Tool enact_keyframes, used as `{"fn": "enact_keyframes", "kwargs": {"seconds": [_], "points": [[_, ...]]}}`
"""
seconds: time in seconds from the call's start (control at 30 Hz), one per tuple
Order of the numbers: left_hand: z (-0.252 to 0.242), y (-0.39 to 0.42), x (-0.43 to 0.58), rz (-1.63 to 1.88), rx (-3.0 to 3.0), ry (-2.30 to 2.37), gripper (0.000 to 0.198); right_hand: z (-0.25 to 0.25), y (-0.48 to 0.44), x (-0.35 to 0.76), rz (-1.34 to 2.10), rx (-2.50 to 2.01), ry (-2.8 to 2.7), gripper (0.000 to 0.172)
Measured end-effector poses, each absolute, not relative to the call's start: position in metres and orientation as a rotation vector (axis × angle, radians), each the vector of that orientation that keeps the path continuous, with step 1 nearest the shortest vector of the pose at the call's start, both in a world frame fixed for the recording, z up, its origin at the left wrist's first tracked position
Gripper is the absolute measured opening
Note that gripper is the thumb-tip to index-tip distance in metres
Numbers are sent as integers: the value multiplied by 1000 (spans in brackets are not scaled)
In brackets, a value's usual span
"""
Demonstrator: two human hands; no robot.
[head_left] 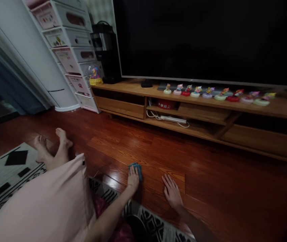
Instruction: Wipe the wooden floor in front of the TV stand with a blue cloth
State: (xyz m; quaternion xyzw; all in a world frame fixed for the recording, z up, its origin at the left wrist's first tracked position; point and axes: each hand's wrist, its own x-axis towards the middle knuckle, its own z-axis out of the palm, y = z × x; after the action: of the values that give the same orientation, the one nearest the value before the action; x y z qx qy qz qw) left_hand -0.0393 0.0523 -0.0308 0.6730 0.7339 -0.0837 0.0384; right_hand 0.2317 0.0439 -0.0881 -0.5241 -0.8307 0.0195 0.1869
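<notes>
My left hand (133, 178) lies on a small blue cloth (137, 167) and presses it against the red-brown wooden floor (209, 174). The fingers curl over the cloth's near edge. To its right, my right hand (171, 192) rests flat on the bare floor with its fingers spread, holding nothing. Both forearms reach in from the bottom of the view.
A low wooden TV stand (199, 101) with a row of small figurines (210, 91) and a large dark screen (209, 37) runs along the far side. A pink pillow (47, 205), a black-and-white rug (4, 168) and another person's bare feet (52, 144) lie at left. White drawers (70, 43) stand behind.
</notes>
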Motion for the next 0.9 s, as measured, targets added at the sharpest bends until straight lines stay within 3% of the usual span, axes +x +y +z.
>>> {"fn": "enact_keyframes", "kwargs": {"seconds": [0.13,0.4,0.7,0.9], "points": [[-20,60,-69,-372,2068,2207,59,-92,46,232,55,-1477,-2323,65],[-61,0,-21,-430,2108,2164,54,-88,47,231,61,-1486,-2341,63],[-12,53,-47,-292,2184,2073,62,-86,46,231,77,-1480,-2338,65],[-47,10,-6,-448,2172,1991,52,-82,45,231,82,-1500,-2337,63]]}}
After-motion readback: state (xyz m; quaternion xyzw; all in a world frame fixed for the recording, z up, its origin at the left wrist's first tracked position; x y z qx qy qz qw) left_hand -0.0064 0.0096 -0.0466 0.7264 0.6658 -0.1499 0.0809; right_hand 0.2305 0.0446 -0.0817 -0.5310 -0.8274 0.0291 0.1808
